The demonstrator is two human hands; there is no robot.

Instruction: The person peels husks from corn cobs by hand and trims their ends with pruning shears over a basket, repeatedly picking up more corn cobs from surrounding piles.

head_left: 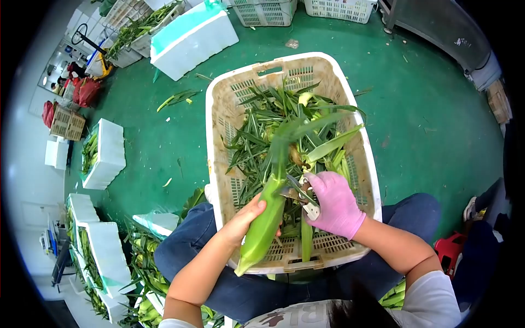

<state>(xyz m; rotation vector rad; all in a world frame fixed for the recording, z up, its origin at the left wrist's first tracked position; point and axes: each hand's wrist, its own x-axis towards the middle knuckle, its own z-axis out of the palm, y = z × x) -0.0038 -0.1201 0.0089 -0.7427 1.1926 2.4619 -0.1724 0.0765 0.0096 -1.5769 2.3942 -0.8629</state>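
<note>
My bare left hand (244,221) is wrapped round a green ear of corn (262,229), still in its husk, with its leafy end pointing away from me. In my right hand (334,205), which wears a pink glove, is a pair of pruning shears (299,192). The shears' blades are at the leafy end of the ear; whether they touch it I cannot tell. Below both hands stands a large off-white plastic basket (217,164) between my legs, holding a heap of cut corn leaves and husks (257,128).
A white foam box (197,44) with green plastic stands beyond the basket, near white crates (339,10). To the left are more foam boxes (106,147) with corn. Leaf scraps (178,98) lie on the green floor. A red stool (451,249) is at right.
</note>
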